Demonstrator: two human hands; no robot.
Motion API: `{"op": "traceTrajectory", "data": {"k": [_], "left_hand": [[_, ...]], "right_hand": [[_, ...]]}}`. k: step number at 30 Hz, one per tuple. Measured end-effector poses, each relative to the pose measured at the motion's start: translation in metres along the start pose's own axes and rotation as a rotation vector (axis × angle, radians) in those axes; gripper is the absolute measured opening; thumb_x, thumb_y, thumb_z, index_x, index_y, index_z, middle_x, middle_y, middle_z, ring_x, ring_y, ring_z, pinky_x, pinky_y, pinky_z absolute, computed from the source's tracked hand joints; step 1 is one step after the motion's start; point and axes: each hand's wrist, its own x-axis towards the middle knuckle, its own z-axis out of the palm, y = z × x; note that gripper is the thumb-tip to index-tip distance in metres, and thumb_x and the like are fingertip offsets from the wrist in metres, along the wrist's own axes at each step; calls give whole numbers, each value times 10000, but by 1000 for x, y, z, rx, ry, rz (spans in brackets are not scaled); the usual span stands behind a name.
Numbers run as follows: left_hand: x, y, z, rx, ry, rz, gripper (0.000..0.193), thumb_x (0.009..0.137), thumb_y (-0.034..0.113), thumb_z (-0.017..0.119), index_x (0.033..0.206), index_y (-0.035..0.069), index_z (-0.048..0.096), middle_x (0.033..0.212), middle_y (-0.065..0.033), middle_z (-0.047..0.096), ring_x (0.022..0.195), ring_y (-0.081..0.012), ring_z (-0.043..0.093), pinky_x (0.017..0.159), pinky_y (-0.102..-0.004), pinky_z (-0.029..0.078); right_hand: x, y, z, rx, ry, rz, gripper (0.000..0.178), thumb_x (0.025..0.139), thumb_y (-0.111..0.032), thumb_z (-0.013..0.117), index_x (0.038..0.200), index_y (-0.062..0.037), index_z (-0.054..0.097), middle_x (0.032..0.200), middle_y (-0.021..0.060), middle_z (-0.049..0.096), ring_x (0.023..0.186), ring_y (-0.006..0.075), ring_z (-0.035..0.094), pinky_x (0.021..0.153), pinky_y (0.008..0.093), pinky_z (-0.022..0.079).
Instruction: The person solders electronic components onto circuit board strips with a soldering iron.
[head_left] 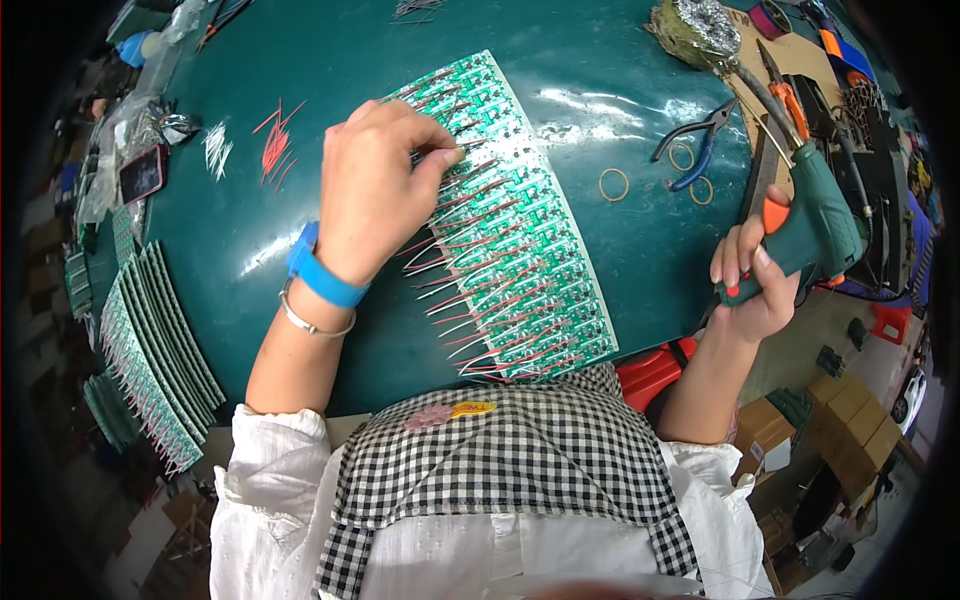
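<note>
Clamping fingers [732, 262] on a soldering gun [815, 210], the right hand [757, 285] is at three o'clock; the left hand's [380, 185] fingertips [453, 156] meet over the central circuit-board panel [545, 220], wire grip unclear. Lower rows carry wires; upper ones seem less complete, loose wires [274, 152] lying at ten o'clock.

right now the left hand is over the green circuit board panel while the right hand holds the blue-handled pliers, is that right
Not quite: the head view shows the right hand holding a green gun-shaped tool, while the blue-handled pliers lie on the table. The left hand is indeed over the green circuit board panel.
</note>
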Motion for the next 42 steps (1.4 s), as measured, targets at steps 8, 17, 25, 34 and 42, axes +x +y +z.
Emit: {"op": "traceTrajectory", "data": {"k": [8,17,25,34,42], "left_hand": [[3,-2,17,176,-75,-39,101,722,171,780,741,99,712,791,-37,639,865,-255,575,733,-414,393],[21,-20,8,50,78,-78,154,777,193,751,772,45,707,761,-96,659,751,-279,621,665,-396,486],[35,-24,30,199,35,-58,210,760,239,785,781,39,727,729,-84,639,697,-236,618,621,-352,485],[42,-20,27,262,-97,-37,174,815,192,714,796,22,680,786,-128,664,753,-298,638,676,-413,499],[29,-26,4,347,-86,55,134,848,138,670,825,12,633,791,-149,665,771,-346,633,684,-431,493]], "right_hand": [[-17,1,0,55,-20,46,635,793,-92,560,1348,123,339,656,84,463,450,136,466,418,274,447],[-22,4,4,96,-54,88,651,788,-89,570,1354,119,326,665,86,469,452,139,471,422,273,453],[-23,5,9,96,-77,111,642,785,-87,579,1344,116,338,664,86,480,451,138,471,419,276,449],[-27,6,12,66,-26,132,650,783,-107,577,1352,104,343,631,51,429,428,115,430,409,244,437],[-32,3,3,54,-21,133,649,783,-107,569,1350,115,343,635,53,435,433,113,435,420,241,442]]}}
